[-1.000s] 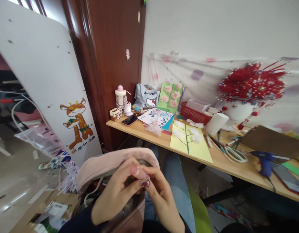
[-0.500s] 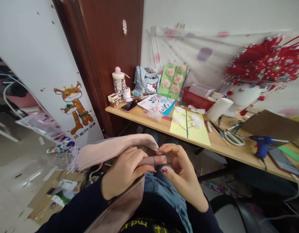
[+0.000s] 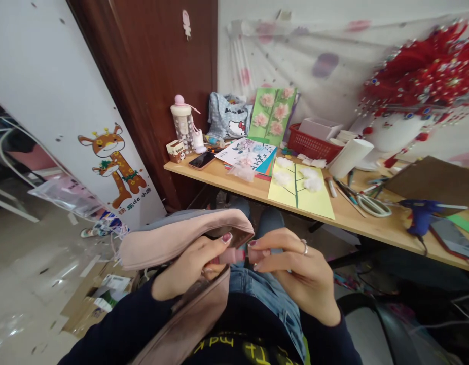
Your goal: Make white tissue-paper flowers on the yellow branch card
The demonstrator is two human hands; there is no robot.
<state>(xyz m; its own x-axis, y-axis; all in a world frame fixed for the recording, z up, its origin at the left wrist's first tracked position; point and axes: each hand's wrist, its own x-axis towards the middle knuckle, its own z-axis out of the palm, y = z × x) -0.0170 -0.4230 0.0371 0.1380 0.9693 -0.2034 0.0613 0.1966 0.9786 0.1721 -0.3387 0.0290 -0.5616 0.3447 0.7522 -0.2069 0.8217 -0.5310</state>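
Note:
My left hand (image 3: 188, 266) is closed round the base of a pinkish lipstick (image 3: 233, 255), its thumb lying along the top. Facing it, my right hand (image 3: 302, 268) pinches the lipstick's mauve cap (image 3: 256, 254) between thumb and fingertips. A small gap shows between cap and lipstick. A soft pink bag (image 3: 181, 234) gapes open around my left hand, one side above the wrist and the other below it over my lap. The inside of the bag is mostly hidden by the hand.
Beyond my knees stands a wooden table (image 3: 234, 188) with yellow paper (image 3: 314, 200), a phone (image 3: 202, 160), a bottle (image 3: 182, 124), scissors (image 3: 373, 205), a blue glue gun (image 3: 422, 215) and a red basket (image 3: 312, 144). Flattened cardboard (image 3: 82, 304) lies on the floor at left.
The cap has come off the lipstick and moved right in my right hand. My left thumb has shifted up onto the tube. The view has tilted slightly.

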